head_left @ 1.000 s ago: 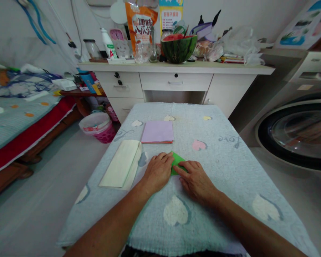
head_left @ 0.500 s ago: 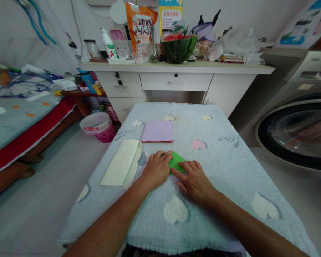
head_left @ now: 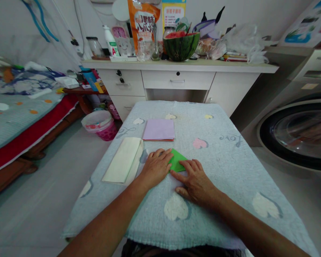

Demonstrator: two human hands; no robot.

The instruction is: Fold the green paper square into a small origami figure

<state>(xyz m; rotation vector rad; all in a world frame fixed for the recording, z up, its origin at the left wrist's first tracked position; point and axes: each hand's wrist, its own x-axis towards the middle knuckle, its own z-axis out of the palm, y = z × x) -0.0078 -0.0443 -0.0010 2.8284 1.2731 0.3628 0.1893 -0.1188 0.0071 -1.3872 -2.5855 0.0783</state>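
A small folded piece of green paper [head_left: 177, 160] lies on the cloth-covered table between my hands. My left hand [head_left: 156, 166] rests flat over its left side, fingers stretched out and hiding part of it. From the right, my right hand [head_left: 194, 178] touches the paper's lower edge with its fingertips, the index finger extended and the thumb apart on the cloth. Beyond my left hand sits a stack of square paper [head_left: 158, 129], lilac on top with red edges showing beneath. A folded cream-coloured sheet [head_left: 123, 160] lies left of my left hand.
The table wears a pale blue cloth [head_left: 216, 210] with heart patterns. Behind it stands a white desk [head_left: 179, 78] holding a cut watermelon [head_left: 180, 46], an orange snack bag [head_left: 144, 26] and jars. A pink bin [head_left: 103, 126] and a bed are left, a washing machine [head_left: 296, 125] right.
My right fingers have shifted slightly along the green paper's lower edge, and a little more of the paper shows. My left hand stays on it. The camera view has moved slightly.
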